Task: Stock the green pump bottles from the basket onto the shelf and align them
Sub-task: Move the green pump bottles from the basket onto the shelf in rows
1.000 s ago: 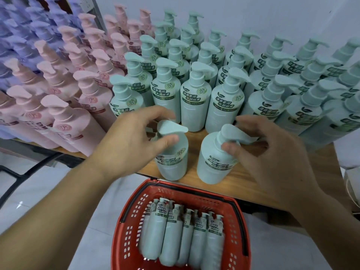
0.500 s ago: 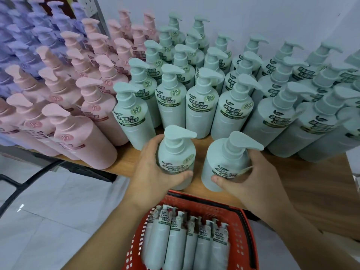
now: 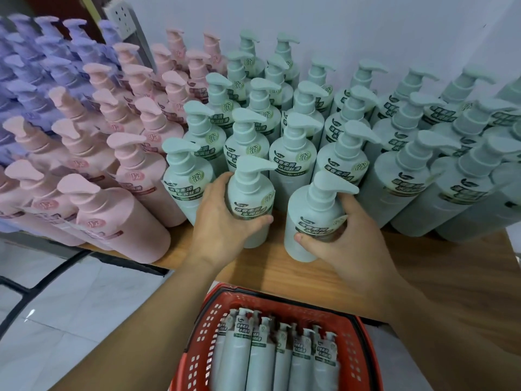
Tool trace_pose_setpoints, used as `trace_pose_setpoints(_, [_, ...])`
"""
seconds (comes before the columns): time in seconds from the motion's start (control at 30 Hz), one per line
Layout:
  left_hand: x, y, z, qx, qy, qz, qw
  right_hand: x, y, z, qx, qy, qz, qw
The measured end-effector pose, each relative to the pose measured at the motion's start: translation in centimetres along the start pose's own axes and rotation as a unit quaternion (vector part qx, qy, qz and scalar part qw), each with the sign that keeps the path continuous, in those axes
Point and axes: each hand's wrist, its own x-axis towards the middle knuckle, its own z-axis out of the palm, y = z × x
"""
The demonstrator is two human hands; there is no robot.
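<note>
- The left hand (image 3: 222, 221) grips one upright pale-green plastic pump bottle (image 3: 249, 198); its fingers are curled round the body.
- The right hand (image 3: 349, 244) grips a second green bottle (image 3: 310, 221), just before the stocked green rows (image 3: 296, 142) on the wooden shelf (image 3: 423, 266).

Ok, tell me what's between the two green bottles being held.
Head view: only a bare strip of wooden shelf separates the left-hand bottle and the right-hand bottle; they stand apart.

- The green pump bottle (image 3: 249, 204) in my left hand (image 3: 222, 227) bears a label reading 清香柔润 水润丝滑.
- Green bottle (image 3: 291, 165) right behind it: same words, plus round 滋 sticker.
- Pink bottles' (image 3: 124, 221) left-side emblems: unreadable.
</note>
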Motion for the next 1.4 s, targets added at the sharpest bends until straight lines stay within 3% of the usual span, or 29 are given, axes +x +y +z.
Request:
trace_pose_setpoints(0.23, [-0.5, 2.3, -3.4, 0.089, -0.096, -0.014, 0.991, -0.8, 0.7, 0.8, 0.049, -0.004, -0.004, 0.999])
trace_pose_setpoints(0.37, [-0.4, 6.2, -7.8, 0.212, -0.056, 0.063, 0.974, -0.6, 0.8, 1.3, 0.052, 0.014, 0.018, 0.998])
trace_pose_setpoints(0.43, [1.5, 8.3, -8.9, 0.259, -0.064, 0.129, 0.955, -0.5, 1.1, 1.6, 0.050, 0.024, 0.032, 0.998])
trace_pose_setpoints(0.6, [6.4, 10.7, -8.2, 0.390, -0.222, 0.177, 0.876, -0.9, 1.1, 2.2, 0.056, 0.055, 0.044, 0.996])
trace_pose_setpoints(0.73, [7.9, 10.9, -7.9, 0.415, -0.244, 0.250, 0.840, -0.5, 0.7, 2.9, 0.049, 0.075, 0.033, 0.995])
trace_pose_setpoints(1.13, [8.3, 9.9, -8.0, 0.366, -0.182, 0.270, 0.872, 1.0, -0.8, 5.9, 0.057, 0.084, 0.015, 0.995])
trace_pose_setpoints(1.27, [7.7, 9.5, -8.4, 0.331, -0.204, 0.251, 0.886, 0.8, 0.0, 5.6, 0.089, 0.048, 0.034, 0.994])
trace_pose_setpoints(1.4, [7.3, 8.9, -9.4, 0.326, -0.239, 0.249, 0.880, 0.0, 0.3, 5.3, 0.077, 0.023, 0.052, 0.995])
